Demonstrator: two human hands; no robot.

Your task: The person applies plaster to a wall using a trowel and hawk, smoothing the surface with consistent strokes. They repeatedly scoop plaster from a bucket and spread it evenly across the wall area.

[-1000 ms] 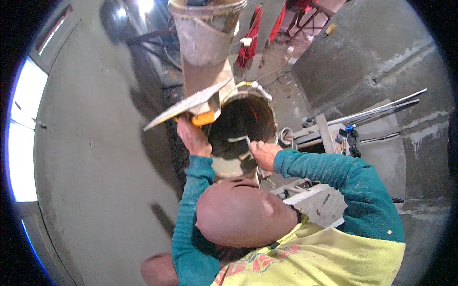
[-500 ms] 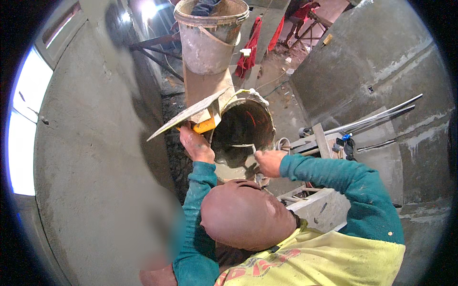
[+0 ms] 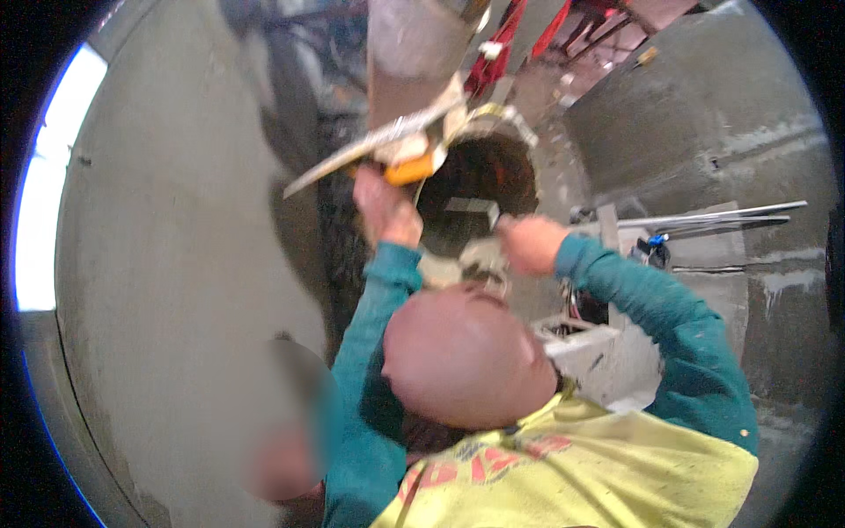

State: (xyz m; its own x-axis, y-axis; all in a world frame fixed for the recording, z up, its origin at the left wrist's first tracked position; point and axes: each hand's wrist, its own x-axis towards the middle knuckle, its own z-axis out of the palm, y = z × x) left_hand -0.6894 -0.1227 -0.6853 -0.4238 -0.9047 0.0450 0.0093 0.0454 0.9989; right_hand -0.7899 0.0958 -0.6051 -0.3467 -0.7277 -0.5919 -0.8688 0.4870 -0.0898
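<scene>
My left hand (image 3: 387,211) grips the yellow handle (image 3: 409,169) of a flat plastering float (image 3: 352,148), held tilted at the upper left rim of an open bucket (image 3: 521,130) with a dark inside. My right hand (image 3: 528,242) is closed on a trowel handle; the pale trowel blade (image 3: 471,207) is inside that bucket. Pale grey, wet-looking material shows low in the bucket, blurred. Below my hands are the teal sleeves, a yellow shirt (image 3: 563,466) and a rounded head-like shape that hides what lies beneath it.
A grimy bucket (image 3: 414,31) stands on a board beyond. Plastered wall (image 3: 158,220) lines the left, grey panels (image 3: 695,106) the right. Long white strips (image 3: 739,209), small tools and a concrete ledge are at right. Red cloths (image 3: 497,62) and red shapes show at back.
The view has shifted, so buckets and hands sit higher and slightly rightward, now blurred. Both hands keep their holds, with the trowel still inside the bucket.
</scene>
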